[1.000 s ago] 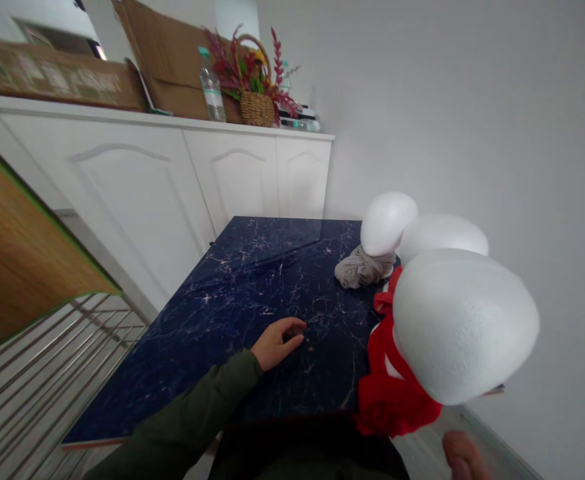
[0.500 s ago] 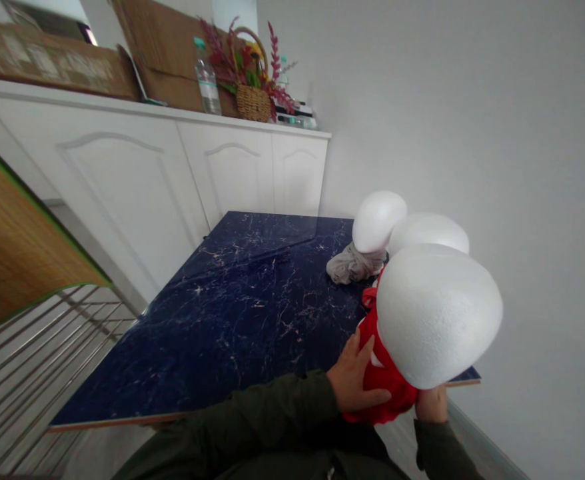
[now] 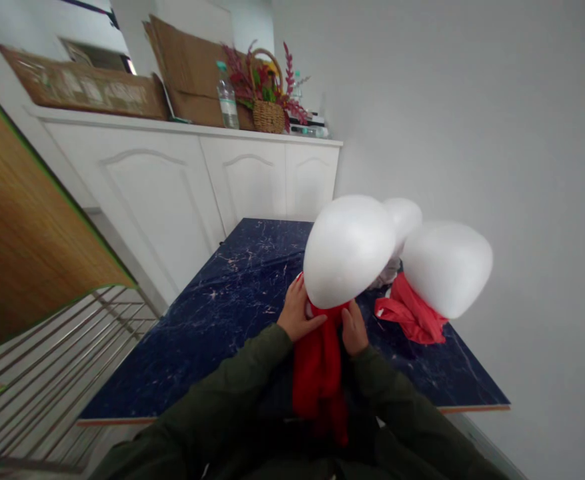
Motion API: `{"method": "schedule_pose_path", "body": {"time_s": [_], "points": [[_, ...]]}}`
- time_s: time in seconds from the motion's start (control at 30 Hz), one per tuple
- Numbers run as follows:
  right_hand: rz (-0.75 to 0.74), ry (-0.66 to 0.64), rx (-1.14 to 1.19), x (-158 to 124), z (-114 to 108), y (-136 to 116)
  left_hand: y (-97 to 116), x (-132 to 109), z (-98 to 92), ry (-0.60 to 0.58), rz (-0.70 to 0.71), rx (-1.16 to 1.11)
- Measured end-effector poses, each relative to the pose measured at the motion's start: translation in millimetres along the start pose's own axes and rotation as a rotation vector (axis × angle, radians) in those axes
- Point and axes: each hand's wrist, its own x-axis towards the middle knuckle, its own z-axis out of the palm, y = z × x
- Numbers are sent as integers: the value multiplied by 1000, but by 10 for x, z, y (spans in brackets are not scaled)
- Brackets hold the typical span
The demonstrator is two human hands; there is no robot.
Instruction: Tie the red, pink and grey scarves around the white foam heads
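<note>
A white foam head (image 3: pixel 350 250) stands at the middle of the blue marbled table (image 3: pixel 212 313), with red cloth (image 3: pixel 317 373) round its base and hanging over the near edge. My left hand (image 3: pixel 300 310) grips the cloth at the left of the base, thumb across the front. On the right side my right hand (image 3: pixel 355 327) holds the same cloth, fingers partly hidden. To the right, a second white head (image 3: pixel 447 267) leans over another red cloth (image 3: pixel 412 310). Behind, a third white head (image 3: pixel 403 217) rests above grey cloth (image 3: pixel 388 275).
A white cabinet (image 3: pixel 147 180) along the back bears cardboard boxes (image 3: pixel 92 87), a water bottle (image 3: pixel 227 100) and a flower basket (image 3: pixel 268 117). At the left are a wooden board (image 3: pixel 37 220) and a metal rack (image 3: pixel 72 360). A wall rises at the right.
The held head and red cloth have moved left, from the table's right edge to its middle, along with both hands. The second head and its red cloth now show uncovered. The view has shifted slightly.
</note>
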Motion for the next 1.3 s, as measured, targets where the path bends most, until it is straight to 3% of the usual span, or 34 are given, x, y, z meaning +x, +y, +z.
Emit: {"method": "schedule_pose_path", "body": {"time_s": [0.1, 0.2, 0.33, 0.5, 0.6, 0.7, 0.87, 0.97, 1.03, 1.1, 1.2, 1.3], "points": [[65, -87, 115, 306, 384, 194, -445, 38, -14, 14, -94, 40], [104, -109, 130, 401, 537, 311, -647, 18, 16, 5, -156, 33], [173, -75, 52, 366, 514, 385, -618, -1, 73, 75, -165, 36], [225, 14, -133, 334, 491, 444, -550, 5, 63, 165, -333, -85], [264, 22, -115, 352, 475, 478, -650, 62, -53, 241, -517, -286], [363, 47, -34, 389, 430, 505, -895, 134, -260, 349, -765, -466], [485, 190, 11, 433, 362, 532, -1325, 126, -615, 434, -961, -450], [530, 308, 46, 426, 350, 558, -1308, 54, -643, 378, -987, -435], [554, 364, 65, 419, 347, 595, -1183, 2, -564, 238, -887, -329], [574, 387, 100, 423, 340, 646, -1045, -40, -462, 43, -717, -83], [582, 357, 165, 454, 297, 724, -970, -67, -399, -173, -550, 268], [523, 293, 174, 483, 208, 743, -1091, -63, -499, -218, -569, 351]]}}
